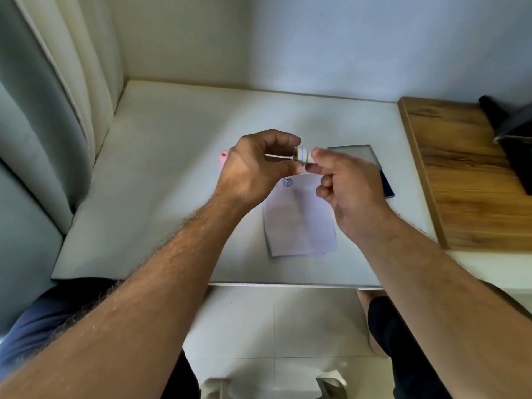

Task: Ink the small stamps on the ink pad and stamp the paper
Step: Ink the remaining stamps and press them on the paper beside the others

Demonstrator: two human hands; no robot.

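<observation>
White small stamp (pixel 302 155) sits in the air between both hands, above the top edge of the paper (pixel 299 223). Left hand (pixel 253 168) pinches its left end, right hand (pixel 345 185) pinches the right end with thumb and forefinger; whether cap and body are joined or apart, can't tell, fingers cover the seam. Paper lies flat on the grey table (pixel 161 174), one blue round print (pixel 287 182) near its top left corner. Ink pad (pixel 371 165) beside the paper is mostly hidden behind the right hand; only lid and a dark blue edge show. Pink stamp (pixel 223 155) peeks out behind the left hand, mostly occluded. Motion blur softens details.
</observation>
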